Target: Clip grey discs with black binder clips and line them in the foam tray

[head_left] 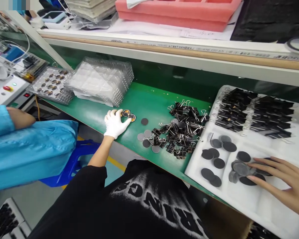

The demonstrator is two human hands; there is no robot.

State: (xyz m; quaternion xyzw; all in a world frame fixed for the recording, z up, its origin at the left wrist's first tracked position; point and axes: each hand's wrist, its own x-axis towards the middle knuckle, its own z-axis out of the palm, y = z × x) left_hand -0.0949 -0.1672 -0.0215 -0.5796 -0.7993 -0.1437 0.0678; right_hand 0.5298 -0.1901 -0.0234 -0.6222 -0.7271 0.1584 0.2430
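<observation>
My left hand, in a white glove, rests on the green table with its fingers spread around small round parts that have dark and orange centres. Bare and ungloved, my right hand reaches over the white tray at the right. Its fingers are apart and the fingertips touch a cluster of grey and black discs. More black discs lie in the tray. Between my hands sits a heap of black binder clips, with loose discs beside it.
Rows of black clips fill the tray's back. Clear plastic trays are stacked at the back left. A shelf crosses above, holding a pink foam tray. A person in blue is at the left, by a blue stool.
</observation>
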